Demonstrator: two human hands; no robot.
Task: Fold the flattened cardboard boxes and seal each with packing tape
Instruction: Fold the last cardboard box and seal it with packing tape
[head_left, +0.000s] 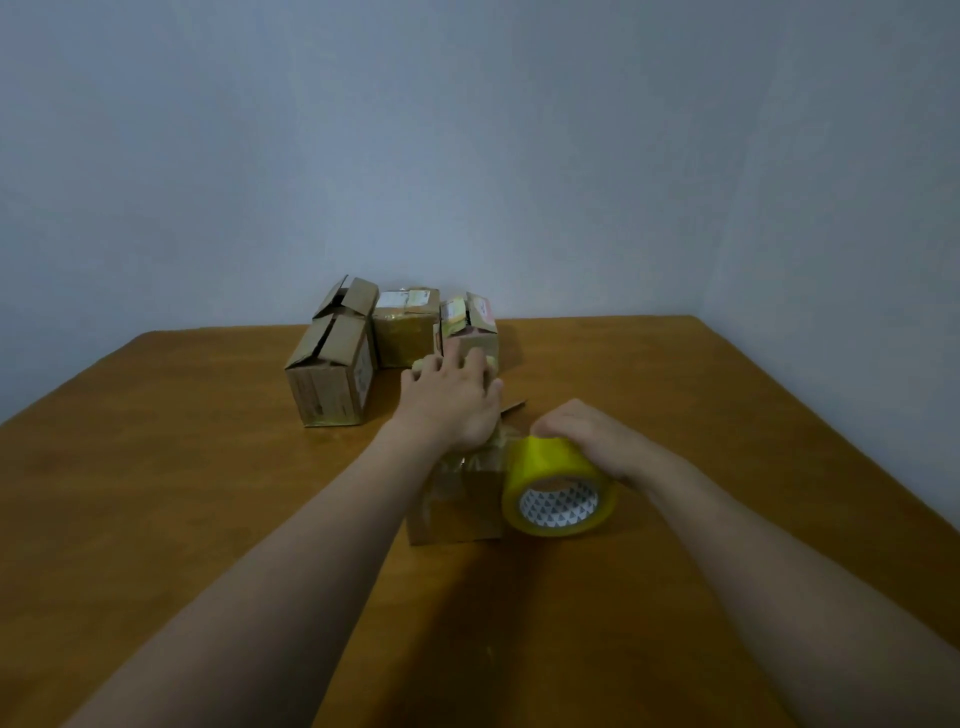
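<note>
I had the left hand (451, 401) flat on the box (457, 512), hiding its top; right hand (589, 439) gripped the tape roll (550, 461), fingertips unseen.

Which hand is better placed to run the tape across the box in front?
Right, I'd judge. The right hand grips the yellow tape roll beside the top edge of the box, while the left hand lies flat on the box top, seemingly holding it down.
</note>
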